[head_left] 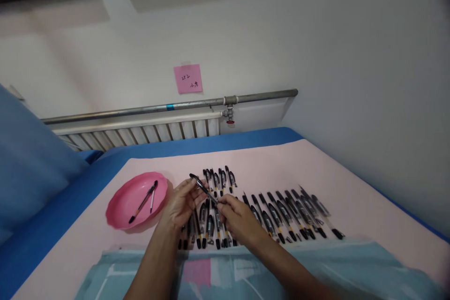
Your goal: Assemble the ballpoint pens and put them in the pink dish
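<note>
Two hands pinched one black pen [204, 189] just right of the pink dish [121, 195], left hand [181, 206] at its middle, right hand [237, 218] at its near end; it looked light, stiff, slick, best gripped mid-barrel.

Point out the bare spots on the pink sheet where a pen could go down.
Bare pink sheet lies beyond the pen rows up to the blue edge, right of the rows, and near-left, in front of the pink dish. The middle is crowded: pens lie side by side under the left hand and right hand, which hold one pen.
</note>
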Demonstrator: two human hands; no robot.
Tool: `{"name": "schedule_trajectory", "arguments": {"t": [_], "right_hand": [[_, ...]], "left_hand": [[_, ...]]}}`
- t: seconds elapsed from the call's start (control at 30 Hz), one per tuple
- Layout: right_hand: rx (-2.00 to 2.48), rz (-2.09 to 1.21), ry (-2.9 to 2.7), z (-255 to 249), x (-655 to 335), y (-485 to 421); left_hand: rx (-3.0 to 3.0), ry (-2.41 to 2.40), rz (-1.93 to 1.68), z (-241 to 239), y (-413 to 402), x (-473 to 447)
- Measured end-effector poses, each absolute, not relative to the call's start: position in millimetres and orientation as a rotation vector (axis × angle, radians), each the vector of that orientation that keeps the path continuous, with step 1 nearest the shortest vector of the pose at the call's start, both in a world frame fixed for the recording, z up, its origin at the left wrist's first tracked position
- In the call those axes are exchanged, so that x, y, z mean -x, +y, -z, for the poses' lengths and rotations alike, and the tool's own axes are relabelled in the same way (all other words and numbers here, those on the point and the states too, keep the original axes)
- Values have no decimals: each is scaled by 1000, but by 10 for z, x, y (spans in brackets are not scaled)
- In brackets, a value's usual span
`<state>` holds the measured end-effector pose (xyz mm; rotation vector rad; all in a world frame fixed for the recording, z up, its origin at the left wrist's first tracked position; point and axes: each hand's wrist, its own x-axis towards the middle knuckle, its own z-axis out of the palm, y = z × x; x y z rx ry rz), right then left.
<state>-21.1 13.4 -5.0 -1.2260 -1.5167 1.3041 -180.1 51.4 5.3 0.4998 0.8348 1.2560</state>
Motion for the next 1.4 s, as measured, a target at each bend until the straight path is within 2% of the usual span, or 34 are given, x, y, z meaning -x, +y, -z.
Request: {"name": "schedule_trajectory", "arguments": {"t": [0.23,0.7,0.8,0.87,0.97,1.07,1.13,1.23,1.4], "right_hand": [[1278,-1025,-1578,8,217,84],[1224,-1130,-1565,75,252,119],[1216,-1060,-1617,45,228,95],[1233,-1008,-1647,17,209,85],[1273,-976,-1711,-6,192,83],[1256,-955,-1801,4,183,87],[1236,-933,-1840,20,177,91],[1239,-887,-1854,35,164,99],[1258,-830,-1834,17,126,127]], "left_hand": [[-615,881,-1338,34,413,1511],[-643,816,-1489,-99,374,1462],[-800,1028,-1765,-224,412,1839],[-936,1386,-1909,-257,446,2193],[-1117,2069,-1782,-171,515,2689],[-1249,2550,-1332,-12,579,2980],[-1268,2666,-1065,66,607,3055],[-1290,2735,-851,105,628,3058],[-1484,2803,-914,34,653,2829]]}}
